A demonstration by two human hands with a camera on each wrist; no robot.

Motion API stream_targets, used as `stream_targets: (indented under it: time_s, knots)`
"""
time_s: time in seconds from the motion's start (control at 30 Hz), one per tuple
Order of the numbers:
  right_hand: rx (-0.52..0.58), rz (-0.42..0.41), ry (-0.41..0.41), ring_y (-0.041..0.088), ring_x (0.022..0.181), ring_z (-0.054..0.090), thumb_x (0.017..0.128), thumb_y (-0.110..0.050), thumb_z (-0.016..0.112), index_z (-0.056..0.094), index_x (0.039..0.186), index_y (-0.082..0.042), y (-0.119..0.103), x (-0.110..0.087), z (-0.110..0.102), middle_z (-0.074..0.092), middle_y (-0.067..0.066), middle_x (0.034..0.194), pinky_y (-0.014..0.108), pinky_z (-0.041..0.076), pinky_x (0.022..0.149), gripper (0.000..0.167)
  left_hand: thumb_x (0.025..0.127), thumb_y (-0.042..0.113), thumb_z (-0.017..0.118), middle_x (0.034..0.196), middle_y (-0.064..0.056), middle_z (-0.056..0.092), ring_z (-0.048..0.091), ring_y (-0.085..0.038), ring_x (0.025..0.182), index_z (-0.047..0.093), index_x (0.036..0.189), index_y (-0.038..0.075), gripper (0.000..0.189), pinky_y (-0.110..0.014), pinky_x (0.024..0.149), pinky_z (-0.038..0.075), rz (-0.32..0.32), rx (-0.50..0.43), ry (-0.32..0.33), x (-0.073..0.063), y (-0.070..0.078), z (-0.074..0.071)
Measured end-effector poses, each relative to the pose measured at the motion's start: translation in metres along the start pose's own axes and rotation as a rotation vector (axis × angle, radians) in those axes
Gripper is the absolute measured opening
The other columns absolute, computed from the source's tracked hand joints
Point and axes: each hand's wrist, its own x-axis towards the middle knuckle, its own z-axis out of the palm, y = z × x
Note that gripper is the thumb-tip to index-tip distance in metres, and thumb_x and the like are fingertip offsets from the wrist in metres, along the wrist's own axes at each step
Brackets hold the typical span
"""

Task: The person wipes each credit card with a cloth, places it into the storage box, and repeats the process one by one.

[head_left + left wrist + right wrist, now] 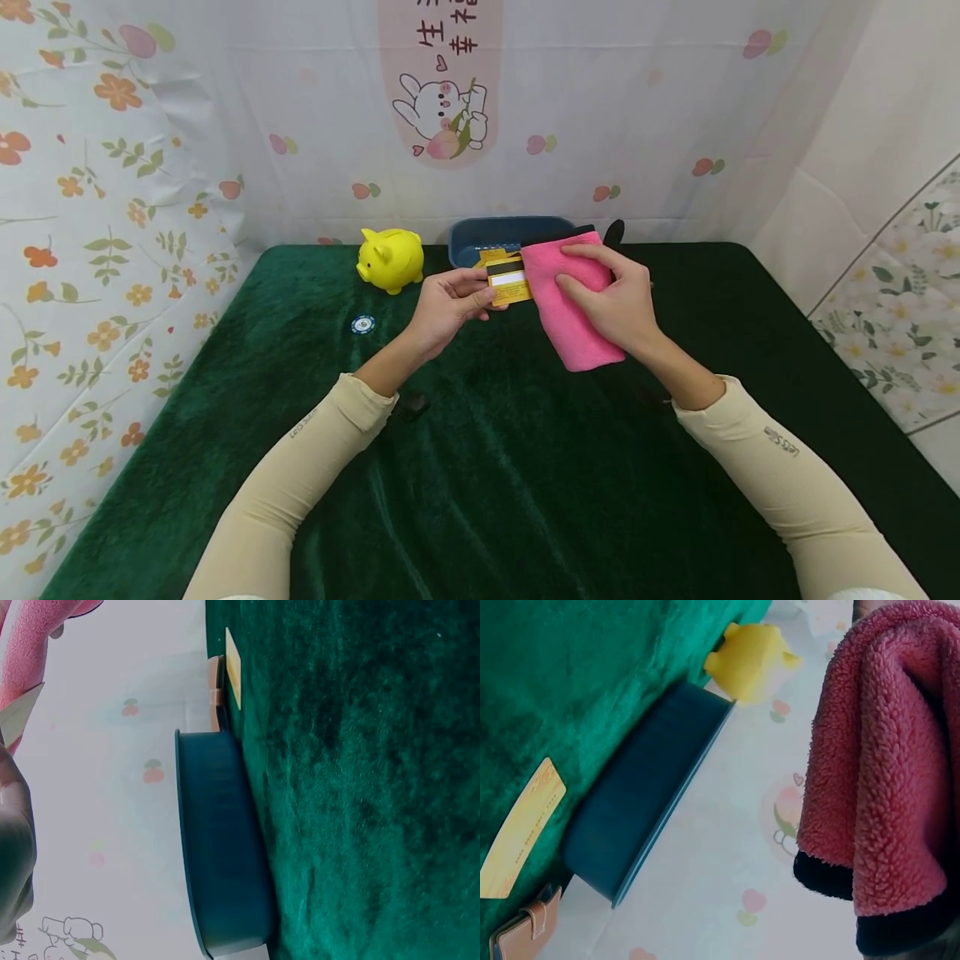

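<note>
My left hand [448, 307] pinches a yellow card [512, 287] with a black stripe and a white strip, held up in front of me. A folded pink fleece cloth [573, 329] with dark edging hangs from my right hand [624, 293], its fingers and thumb gripping it. The card's right end meets the cloth's left edge in the head view. In the right wrist view the cloth [900, 772] fills the right side and hides most of that hand. Another yellow piece [491, 253] shows just behind the card, overlapping the bin.
A dark blue bin [465, 233] stands at the table's back edge. Left of it are a yellow piggy bank [395, 260] and a poker chip [363, 324]. Beyond the bin's other end lie a gold card [523, 832] and a brown strapped wallet [529, 930].
</note>
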Motion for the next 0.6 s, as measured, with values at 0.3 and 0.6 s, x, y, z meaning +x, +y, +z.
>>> stream_targets:
  time_s: [0.3,0.6]
  knots:
    - [0.033,-0.048,-0.012,0.007,0.071,0.057,0.083,0.009,0.072,0.067,0.113,0.01,-0.001,0.001,0.009,0.066,0.026,0.101,0.016,0.049,0.06,0.03,0.097,-0.005,0.058,0.098,-0.003,0.075,0.073,-0.014,0.079,0.057,0.124,-0.014,0.029,-0.023,0.065,0.056,0.029,-0.02,-0.036,0.003,-0.004,0.002]
    - [0.031,-0.058,-0.035,0.007,0.069,0.058,0.083,0.008,0.073,0.067,0.112,0.009,-0.002,-0.001,0.015,0.067,0.026,0.097,0.017,0.05,0.059,0.03,0.096,-0.006,0.058,0.094,0.002,0.075,0.072,-0.014,0.078,0.057,0.125,-0.015,0.03,-0.023,0.065,0.057,0.023,-0.02,-0.024,0.003,-0.006,0.004]
